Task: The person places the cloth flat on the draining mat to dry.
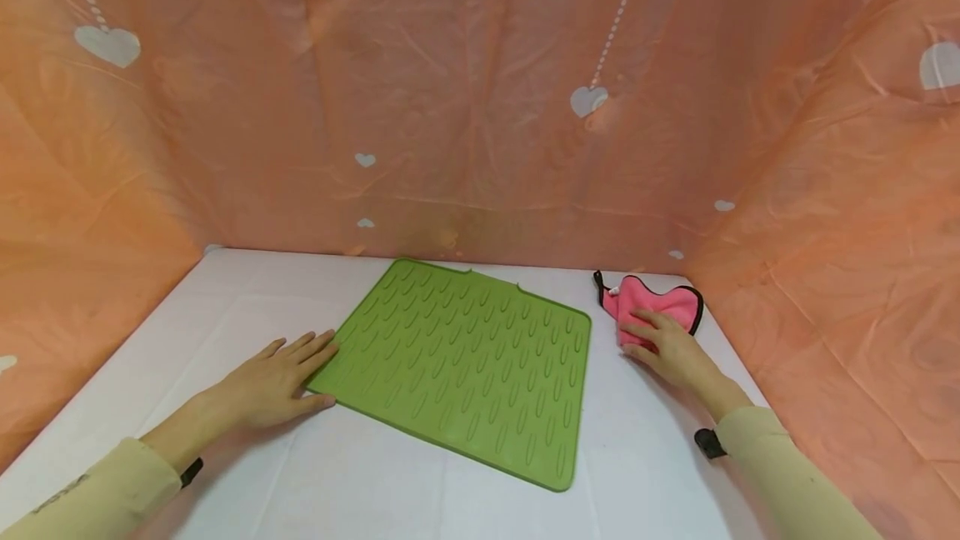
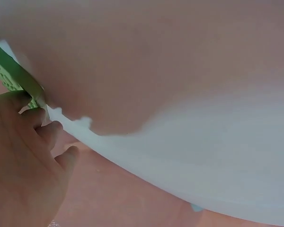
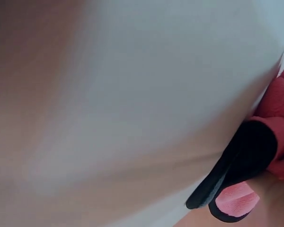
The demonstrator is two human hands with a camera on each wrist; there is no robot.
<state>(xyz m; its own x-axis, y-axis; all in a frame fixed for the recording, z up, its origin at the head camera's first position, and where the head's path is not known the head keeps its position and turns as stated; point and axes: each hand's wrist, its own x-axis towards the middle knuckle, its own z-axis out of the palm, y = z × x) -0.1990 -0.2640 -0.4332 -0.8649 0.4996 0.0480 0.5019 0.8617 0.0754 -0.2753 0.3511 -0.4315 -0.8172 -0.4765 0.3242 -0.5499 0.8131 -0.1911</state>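
Note:
A green silicone mat (image 1: 457,365) with rows of raised oval ribs lies flat and slightly askew. My left hand (image 1: 273,382) rests at its left corner, fingertips on the mat's edge and thumb just below it; the left wrist view shows the left hand (image 2: 26,156) against the mat's green rim (image 2: 21,75). At the right, my right hand (image 1: 675,352) holds a crumpled pink cloth (image 1: 678,304) with black edging and a black loop. In the right wrist view the bunched cloth (image 3: 277,97) fills the right side, and the fingers are mostly hidden.
Both things lie on a white-covered table (image 1: 420,482). Orange curtains with pale hearts stand along the back (image 1: 450,107), the left and the right side (image 1: 862,273); the cloth lies close to the right one.

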